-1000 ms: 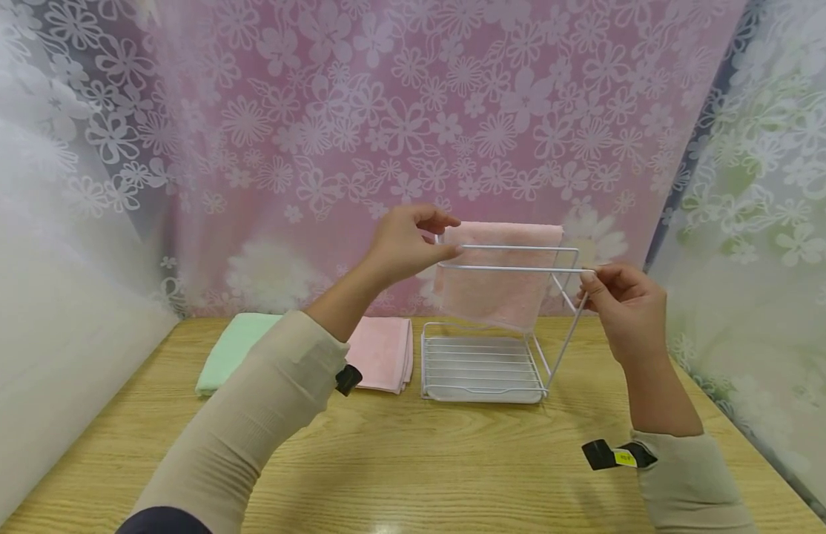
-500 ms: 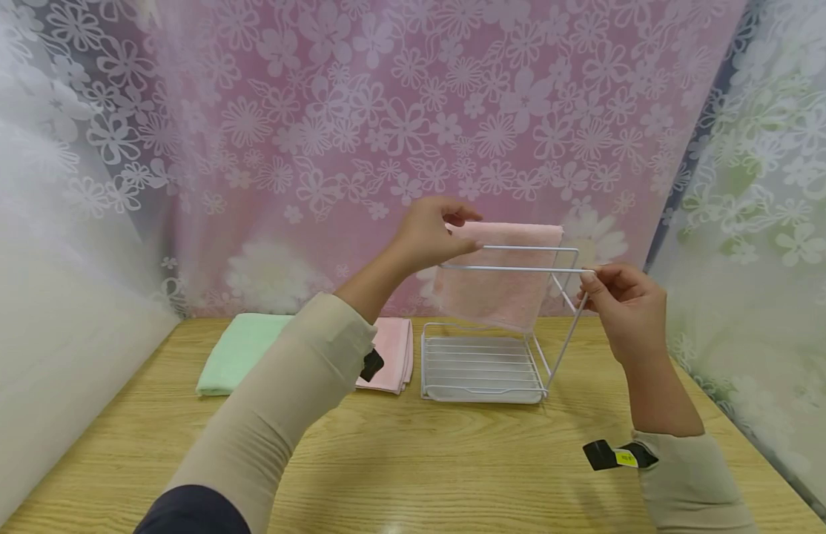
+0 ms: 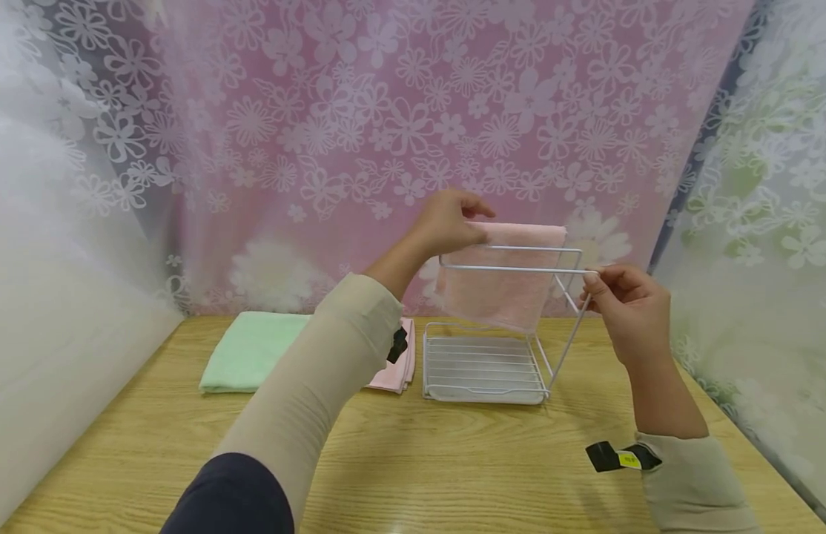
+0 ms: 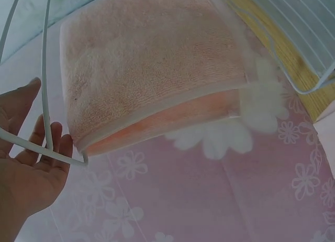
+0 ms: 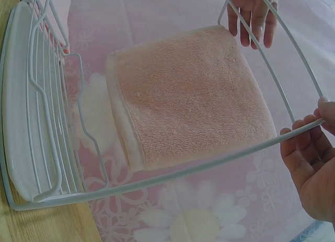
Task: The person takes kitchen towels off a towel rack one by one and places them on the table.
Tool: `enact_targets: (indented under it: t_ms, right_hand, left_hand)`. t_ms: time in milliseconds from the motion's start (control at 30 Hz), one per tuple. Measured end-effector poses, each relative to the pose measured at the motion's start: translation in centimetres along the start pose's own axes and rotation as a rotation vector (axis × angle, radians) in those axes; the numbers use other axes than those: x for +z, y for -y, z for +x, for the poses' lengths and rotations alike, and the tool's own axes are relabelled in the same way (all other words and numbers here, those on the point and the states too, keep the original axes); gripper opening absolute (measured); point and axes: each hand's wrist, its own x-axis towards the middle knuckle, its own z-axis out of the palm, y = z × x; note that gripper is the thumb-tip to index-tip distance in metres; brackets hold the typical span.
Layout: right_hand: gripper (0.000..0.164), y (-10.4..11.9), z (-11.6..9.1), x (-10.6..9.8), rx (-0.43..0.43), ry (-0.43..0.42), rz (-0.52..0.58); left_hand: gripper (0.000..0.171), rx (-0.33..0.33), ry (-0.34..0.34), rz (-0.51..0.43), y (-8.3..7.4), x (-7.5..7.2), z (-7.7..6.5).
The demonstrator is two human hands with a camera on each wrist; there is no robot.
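A pink towel (image 3: 500, 282) hangs folded over the rearmost top rail of a white wire rack (image 3: 516, 268). My left hand (image 3: 449, 222) is at the towel's upper left, its thumb and fingers spread apart. In the left wrist view that hand (image 4: 34, 158) overlaps the white rail, fingers slightly bent and thumb apart from them. With thumb and fingers, my right hand (image 3: 629, 311) pinches the rack's front top corner on the right side. The right wrist view shows the right hand (image 5: 314, 163) holding the bent wire, while the towel hangs beyond it.
The rack's lower wire shelf (image 3: 480, 363) sits over a white tray (image 3: 486, 398) on the wooden table (image 3: 453, 467). Left of it lie a folded pink towel (image 3: 402, 371), partly hidden by my left sleeve, and a folded mint-green towel (image 3: 253, 356). A flowered curtain (image 3: 413, 111) hangs behind.
My left hand has moved right and slightly up along the hanging towel's top edge. My right hand keeps its pinch on the rack's corner, and the rack has stayed in place.
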Motion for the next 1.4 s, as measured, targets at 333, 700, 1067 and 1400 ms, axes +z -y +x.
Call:
enact_targets:
  t_ms: [333,700,1067,1400]
  right_hand:
    - [0.009,0.0,0.0,-0.1,0.002,0.001,0.026]
    - [0.009,-0.1,0.1,0.2,0.003,-0.016,0.008]
    - [0.008,-0.2,0.1,0.2,0.000,-0.015,-0.002]
    - [0.010,-0.1,0.0,0.0,-0.006,-0.022,-0.015]
  left_hand:
    - [0.032,-0.018,0.103,0.130,-0.3,0.4,2.1]
    - [0.036,-0.072,0.168,0.151,0.1,1.5,3.4]
    - [0.028,-0.110,0.092,0.225,-0.1,1.8,3.2]
    - [0.015,-0.090,0.000,0.149,-0.1,1.8,2.8]
